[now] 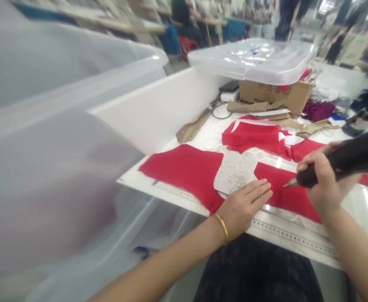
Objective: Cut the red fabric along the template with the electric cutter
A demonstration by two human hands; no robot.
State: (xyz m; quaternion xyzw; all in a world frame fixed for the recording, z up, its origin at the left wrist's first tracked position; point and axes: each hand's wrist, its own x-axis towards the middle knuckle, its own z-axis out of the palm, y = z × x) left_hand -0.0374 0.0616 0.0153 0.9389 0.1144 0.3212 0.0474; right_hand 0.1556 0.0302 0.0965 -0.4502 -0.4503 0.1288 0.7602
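Observation:
My left hand (250,203) lies flat with its fingers stretched out, pressing on the edge of a red fabric piece (297,199). A thick black tool (353,157) with a pointed metal tip is gripped in my right hand (327,186). Its tip is over the same red piece, just right of my left fingertips; whether it touches the cloth I cannot tell. Left of my left hand is a larger red fabric piece (187,172). Between the two pieces shows a speckled greyish-white patch (234,172). More red fabric (253,134) with white strips lies behind.
A ruler strip (291,237) runs along the table's front edge. Brown card strips (193,126) lie farther back. A cardboard box (272,96) stands under a clear plastic lid (250,61). Large translucent bins (45,167) crowd the left. A seated person (184,16) is in the background.

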